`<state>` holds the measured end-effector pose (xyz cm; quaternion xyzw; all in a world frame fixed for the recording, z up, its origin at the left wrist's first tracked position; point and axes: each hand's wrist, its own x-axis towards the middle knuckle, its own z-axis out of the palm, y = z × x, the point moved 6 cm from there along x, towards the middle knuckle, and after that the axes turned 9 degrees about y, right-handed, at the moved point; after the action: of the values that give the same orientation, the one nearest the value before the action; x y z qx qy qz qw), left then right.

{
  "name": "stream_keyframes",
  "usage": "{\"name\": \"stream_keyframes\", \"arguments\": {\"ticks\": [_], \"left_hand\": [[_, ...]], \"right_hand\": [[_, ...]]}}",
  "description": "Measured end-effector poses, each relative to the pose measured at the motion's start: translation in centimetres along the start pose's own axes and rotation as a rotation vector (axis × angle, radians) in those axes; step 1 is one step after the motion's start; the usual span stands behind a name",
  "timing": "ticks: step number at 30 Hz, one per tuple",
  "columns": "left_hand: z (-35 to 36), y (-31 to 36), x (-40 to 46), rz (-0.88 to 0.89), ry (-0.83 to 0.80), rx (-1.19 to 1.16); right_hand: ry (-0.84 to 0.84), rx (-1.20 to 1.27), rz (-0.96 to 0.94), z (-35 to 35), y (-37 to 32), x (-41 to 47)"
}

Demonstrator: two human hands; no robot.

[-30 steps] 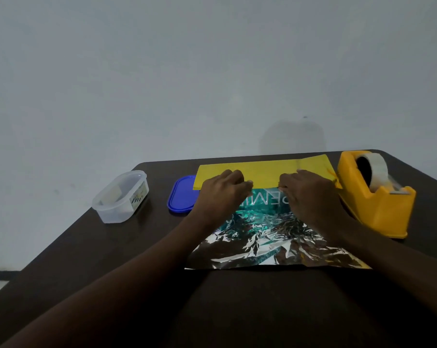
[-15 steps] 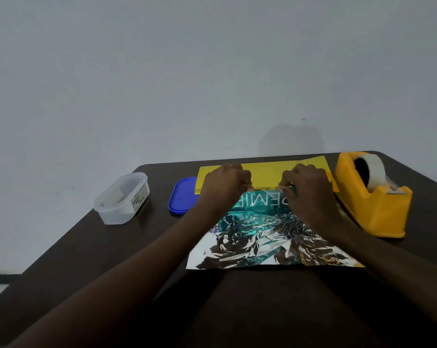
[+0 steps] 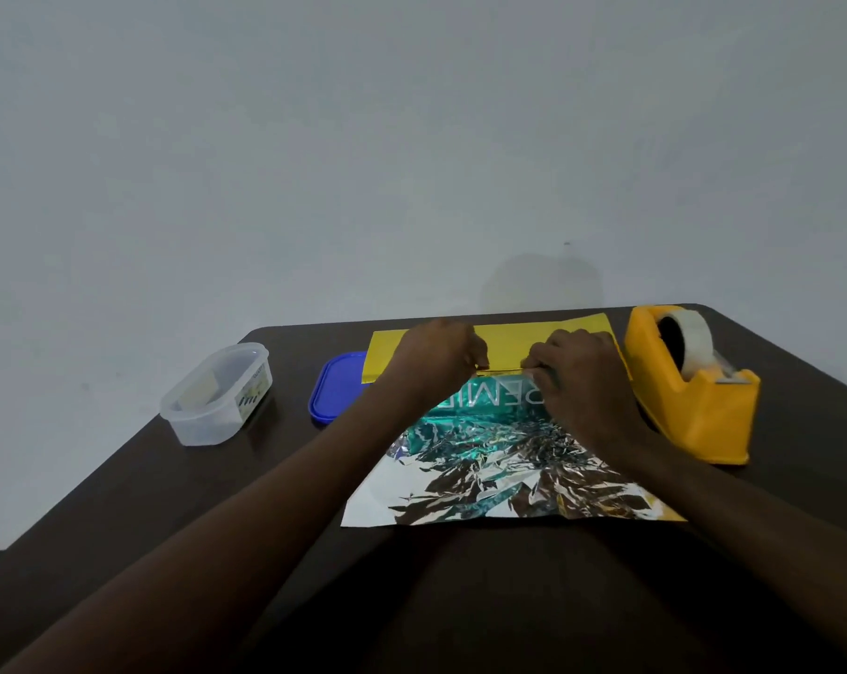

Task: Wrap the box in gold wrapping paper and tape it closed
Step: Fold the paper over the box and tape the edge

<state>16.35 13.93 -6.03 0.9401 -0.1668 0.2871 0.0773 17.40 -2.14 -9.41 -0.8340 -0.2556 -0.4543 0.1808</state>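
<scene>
Folding the paper (image 3: 489, 335) over the box (image 3: 489, 398), your left hand (image 3: 438, 355) and right hand (image 3: 577, 369) pinch its edge; next, reach for tape (image 3: 693, 350).

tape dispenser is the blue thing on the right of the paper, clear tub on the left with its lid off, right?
Not quite: the tape dispenser is yellow, as the head view shows. It does sit right of the paper, and the clear tub is on the left, lid off.

Both hands cover most of the teal box (image 3: 489, 398), so only part of its white letters shows. The left hand (image 3: 436, 355) and right hand (image 3: 577, 377) hide their own fingertips, beside the box. The small label on the clear tub (image 3: 217, 394), far left of the box, is too tiny to read.
</scene>
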Motion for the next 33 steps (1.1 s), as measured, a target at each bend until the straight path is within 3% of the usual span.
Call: {"name": "stream_keyframes", "arguments": {"ticks": [9,14,21,29,33], "left_hand": [[0.2,0.0,-0.1,0.005,0.059,-0.054],[0.3,0.1,-0.3,-0.002,0.086,-0.072],[0.7,-0.3,-0.3,0.002,0.111,-0.083],[0.7,-0.3,-0.4,0.016,0.123,-0.094],[0.8,-0.3,-0.5,0.015,0.125,-0.088]], "right_hand": [[0.112,-0.114,0.203,-3.0,4.0,4.2],[-0.152,-0.157,0.475,-1.0,7.7,9.3],[-0.487,-0.194,0.696,3.1,10.8,9.9],[-0.671,-0.267,0.749,4.1,11.6,9.5],[-0.577,-0.236,0.710,3.4,11.7,9.6]]}}
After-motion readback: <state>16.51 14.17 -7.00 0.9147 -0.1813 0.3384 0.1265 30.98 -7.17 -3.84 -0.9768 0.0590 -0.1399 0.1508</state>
